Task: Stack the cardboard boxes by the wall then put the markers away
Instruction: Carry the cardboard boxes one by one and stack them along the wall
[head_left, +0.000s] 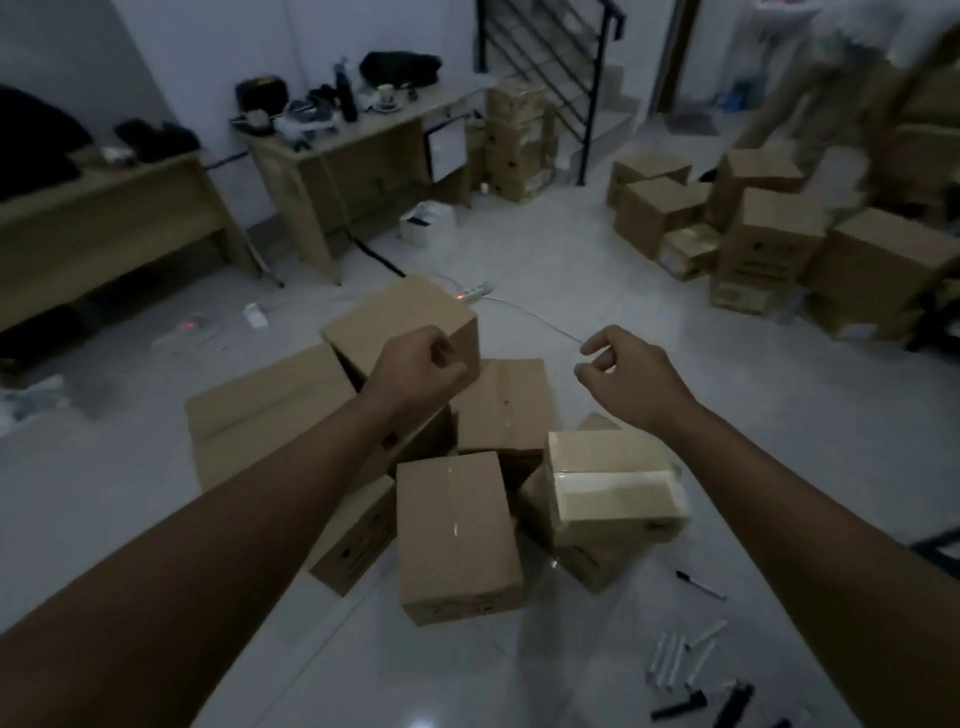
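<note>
While both arms reach forward, cardboard boxes (457, 535) lie jumbled mid-frame on the floor (727, 415).
Left hand (421, 371) curled closed, empty; right hand (631, 371) loosely apart. Box print unreadable. Markers (691, 675) scattered lower right, mostly pointing up-frame.

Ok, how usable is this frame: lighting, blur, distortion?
Head view: dim and bluish overall; the upper right corner is smeared by motion blur, while the boxes in the middle stay fairly sharp; wide-angle bending shows at the edges; tape on one box gives slight glare; the markers on the floor are small and soft.
</note>
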